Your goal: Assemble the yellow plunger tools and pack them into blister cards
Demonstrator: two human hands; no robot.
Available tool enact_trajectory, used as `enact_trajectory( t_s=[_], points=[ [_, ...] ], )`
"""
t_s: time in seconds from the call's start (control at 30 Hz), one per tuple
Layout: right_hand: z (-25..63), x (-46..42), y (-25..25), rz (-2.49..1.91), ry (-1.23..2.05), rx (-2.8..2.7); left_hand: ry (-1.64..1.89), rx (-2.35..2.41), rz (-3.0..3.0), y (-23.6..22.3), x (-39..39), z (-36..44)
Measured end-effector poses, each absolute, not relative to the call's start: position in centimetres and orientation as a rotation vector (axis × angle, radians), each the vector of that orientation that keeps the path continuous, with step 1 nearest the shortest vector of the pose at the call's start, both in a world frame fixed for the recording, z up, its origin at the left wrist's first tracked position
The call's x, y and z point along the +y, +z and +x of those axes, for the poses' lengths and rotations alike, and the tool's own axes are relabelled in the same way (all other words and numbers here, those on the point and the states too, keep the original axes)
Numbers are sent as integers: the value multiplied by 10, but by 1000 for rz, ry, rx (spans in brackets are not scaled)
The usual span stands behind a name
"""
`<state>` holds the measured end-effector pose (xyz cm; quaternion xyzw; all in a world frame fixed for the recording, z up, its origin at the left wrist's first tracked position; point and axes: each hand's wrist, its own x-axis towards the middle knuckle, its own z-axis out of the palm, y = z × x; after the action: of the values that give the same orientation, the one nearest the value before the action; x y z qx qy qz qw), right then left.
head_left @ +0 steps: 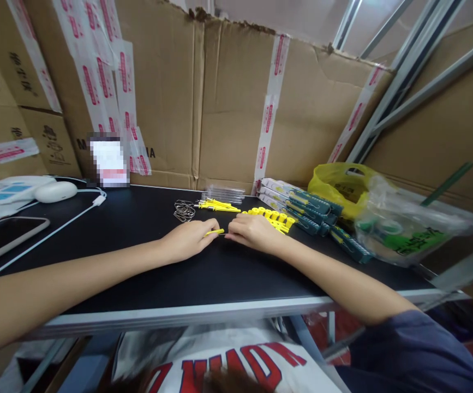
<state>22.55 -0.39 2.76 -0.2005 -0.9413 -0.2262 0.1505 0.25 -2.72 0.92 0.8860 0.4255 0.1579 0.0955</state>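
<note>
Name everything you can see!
Cardboard: several, brown, behind
Rack: one, silver, right
Table: one, black, middle
Block: one, white, left
Case: one, white, left
Phone: one, dark, left
Cable: some, white, left
Blurred rectangle: one, whitish, left
Loops: several, silver, middle
Strips: several, clear, middle
Sticks: several, yellow, middle
Spools: several, yellow, middle
Boxes: several, teal, right
Carrier bag: one, yellow, right
Printed bag: one, clear, right
Rod: one, green, right
Shirt: one, white, bottom
Sleeve: one, navy, right
Held piece: one, yellow, middle
Left hand: one, bare, middle
Right hand: one, bare, middle
</note>
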Motion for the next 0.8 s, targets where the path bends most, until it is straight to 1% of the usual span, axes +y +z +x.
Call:
enact_trajectory(
  t_s=[0.3,0.57,0.8],
  points=[
    [227,-5,30,-668,-551,-2712,421,1279,2693,12,-29,4],
    [223,-8,23,-773,-671,-2686,358,1326,2782,14,-31,5],
    [226,-7,30,-677,-740,-2700,374,1304,2687,16,-33,5]
  ],
)
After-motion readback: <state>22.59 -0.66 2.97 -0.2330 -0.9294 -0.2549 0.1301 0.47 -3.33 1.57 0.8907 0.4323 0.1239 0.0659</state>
